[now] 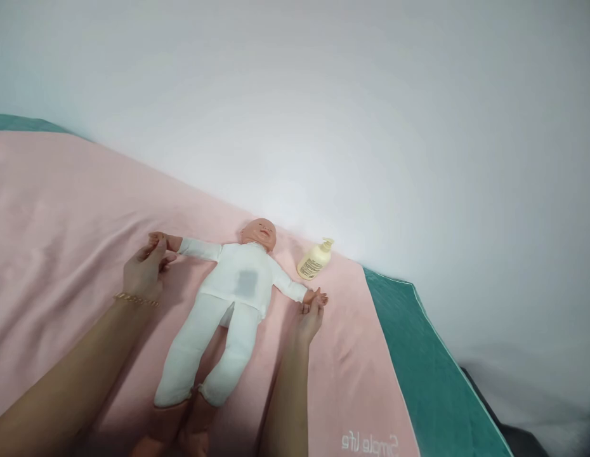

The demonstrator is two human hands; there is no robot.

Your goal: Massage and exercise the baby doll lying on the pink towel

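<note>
A baby doll (242, 279) with a white cloth body lies on its back on a pink blanket (356, 355), its arms stretched out to both sides. My left hand (145, 270), with a bracelet at the wrist, grips the doll's hand on the left side. On the other side, the fingers of my right hand (310, 318) are closed on the doll's other hand. A grey patch marks the doll's chest. Its lower legs and feet lie close to the camera, near the bottom edge.
A cream pump bottle (314, 260) with a printed label stands beside the doll's arm, close to the white wall (323, 114). Green cloth (419, 343) shows beyond the blanket's right edge and at the far left. Something dark (518, 438) lies at the lower right.
</note>
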